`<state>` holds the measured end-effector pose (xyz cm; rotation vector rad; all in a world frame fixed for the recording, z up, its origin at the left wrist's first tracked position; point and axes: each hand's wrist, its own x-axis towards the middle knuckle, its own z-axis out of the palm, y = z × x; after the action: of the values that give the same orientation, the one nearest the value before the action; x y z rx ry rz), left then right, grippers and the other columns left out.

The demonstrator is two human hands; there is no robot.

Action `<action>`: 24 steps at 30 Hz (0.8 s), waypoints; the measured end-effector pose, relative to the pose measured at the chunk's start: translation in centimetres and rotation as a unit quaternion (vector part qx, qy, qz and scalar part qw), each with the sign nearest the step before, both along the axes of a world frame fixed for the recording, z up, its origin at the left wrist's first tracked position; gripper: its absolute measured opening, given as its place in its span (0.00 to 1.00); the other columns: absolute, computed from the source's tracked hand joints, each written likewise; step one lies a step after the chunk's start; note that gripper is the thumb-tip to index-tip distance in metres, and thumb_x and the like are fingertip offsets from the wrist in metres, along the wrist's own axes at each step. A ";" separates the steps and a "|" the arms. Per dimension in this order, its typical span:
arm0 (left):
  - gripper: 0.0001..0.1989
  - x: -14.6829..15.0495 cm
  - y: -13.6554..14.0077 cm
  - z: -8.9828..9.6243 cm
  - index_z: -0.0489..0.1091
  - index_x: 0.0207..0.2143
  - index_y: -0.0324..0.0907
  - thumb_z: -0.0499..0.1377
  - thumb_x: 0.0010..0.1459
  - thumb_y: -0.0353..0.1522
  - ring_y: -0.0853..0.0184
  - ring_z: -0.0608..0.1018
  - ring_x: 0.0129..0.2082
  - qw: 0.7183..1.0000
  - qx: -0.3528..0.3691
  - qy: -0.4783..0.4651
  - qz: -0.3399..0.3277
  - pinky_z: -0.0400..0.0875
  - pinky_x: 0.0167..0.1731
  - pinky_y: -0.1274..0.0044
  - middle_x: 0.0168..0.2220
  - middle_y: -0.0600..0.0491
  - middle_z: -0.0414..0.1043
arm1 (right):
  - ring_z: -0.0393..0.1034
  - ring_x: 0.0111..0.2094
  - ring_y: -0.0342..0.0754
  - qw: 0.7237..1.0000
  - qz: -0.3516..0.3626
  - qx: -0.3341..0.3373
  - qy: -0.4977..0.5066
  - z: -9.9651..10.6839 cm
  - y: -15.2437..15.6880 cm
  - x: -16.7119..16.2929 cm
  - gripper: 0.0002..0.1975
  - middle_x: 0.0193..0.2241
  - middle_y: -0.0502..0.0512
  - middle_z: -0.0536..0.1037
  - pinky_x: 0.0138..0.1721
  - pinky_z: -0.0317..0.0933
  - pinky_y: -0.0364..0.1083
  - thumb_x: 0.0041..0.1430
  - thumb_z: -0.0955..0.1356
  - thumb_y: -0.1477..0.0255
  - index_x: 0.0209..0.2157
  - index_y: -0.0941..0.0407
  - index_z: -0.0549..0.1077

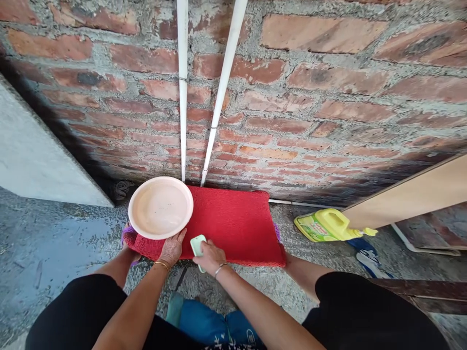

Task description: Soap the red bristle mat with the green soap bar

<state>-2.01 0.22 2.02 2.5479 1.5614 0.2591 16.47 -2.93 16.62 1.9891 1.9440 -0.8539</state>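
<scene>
The left hand, its grip unclear, seemingly steadied the pink basin just beyond it while the right hand gripped a pale green block, any next move calling for steady holds.

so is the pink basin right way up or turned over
Right way up: the basin shows its hollow inside, ringed by the whole rim, with the left hand at its near edge.

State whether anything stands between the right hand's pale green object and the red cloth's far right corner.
Nothing visible does: the red cloth lies bare between the pale green object, in the right hand, and that corner. The basin and left hand sit to the left.
</scene>
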 end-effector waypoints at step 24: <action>0.29 0.1 -0.7 -0.1 0.65 0.57 0.42 0.49 0.54 0.20 0.58 0.70 0.56 0.998 0.062 0.005 -0.031 0.66 0.56 0.65 0.57 0.43 0.68 | 0.72 0.45 0.53 0.995 -0.099 0.005 0.008 -0.4 8.4 -2.6 0.22 0.47 0.59 0.73 0.41 0.62 0.48 0.50 0.68 0.60 0.46 0.52 0.70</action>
<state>-1.95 -0.51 1.88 2.6911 1.5103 0.3476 13.84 5.49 16.23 2.2155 1.7819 -0.9093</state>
